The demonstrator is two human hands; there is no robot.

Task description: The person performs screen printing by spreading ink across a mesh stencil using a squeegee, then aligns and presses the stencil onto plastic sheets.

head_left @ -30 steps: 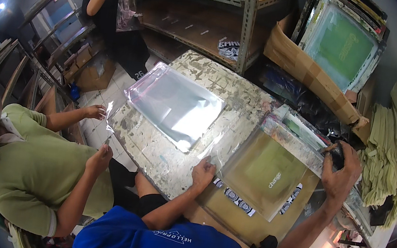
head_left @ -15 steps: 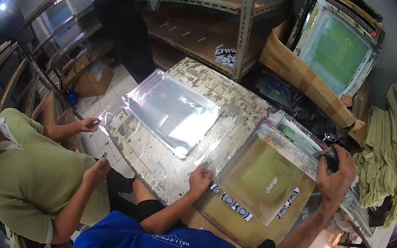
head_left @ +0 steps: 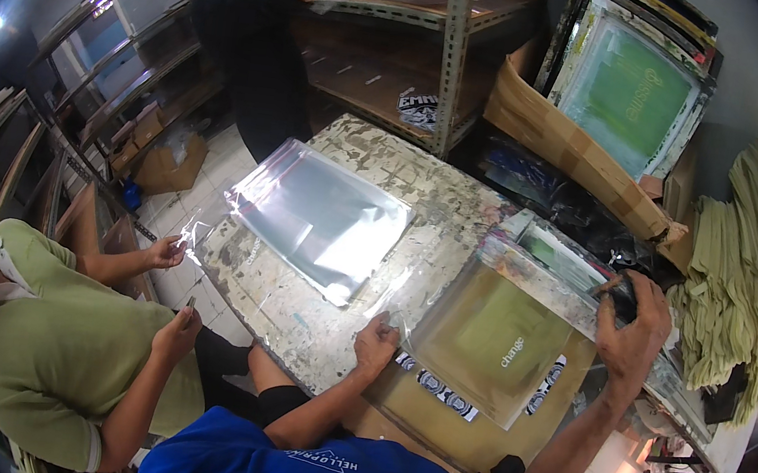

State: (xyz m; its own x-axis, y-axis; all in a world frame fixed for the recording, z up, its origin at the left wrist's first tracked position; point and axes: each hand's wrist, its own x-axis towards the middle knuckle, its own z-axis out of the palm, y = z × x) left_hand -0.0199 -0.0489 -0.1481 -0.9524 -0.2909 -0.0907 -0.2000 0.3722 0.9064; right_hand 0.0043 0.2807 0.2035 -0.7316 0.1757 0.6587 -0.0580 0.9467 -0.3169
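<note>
My left hand (head_left: 376,344) is closed at the left edge of a clear plastic bag (head_left: 471,340), its thumb and fingers pinching the film. The bag lies on a tan board (head_left: 400,402) and carries white lettering; a greenish area shows through it. Strips with black-and-white round patterns (head_left: 444,393) lie on the board beside it. My right hand (head_left: 636,333) curls round a dark, rounded grip (head_left: 622,299) at the right end of a paint-smeared screen frame (head_left: 536,276). What the grip belongs to is partly hidden by my fingers.
A stack of clear plastic bags (head_left: 324,220) lies on the paint-stained table (head_left: 380,153). A cardboard piece (head_left: 581,158) and printing screens (head_left: 641,99) stand at the back right, beside hanging pale-green cloths (head_left: 742,275). One person in green (head_left: 79,331) sits left; another in black (head_left: 251,47) stands behind.
The person in black has turned and now stretches an arm toward the shelf. The view has shifted slightly. My hands keep nearly the same places on the bag and the dark grip.
</note>
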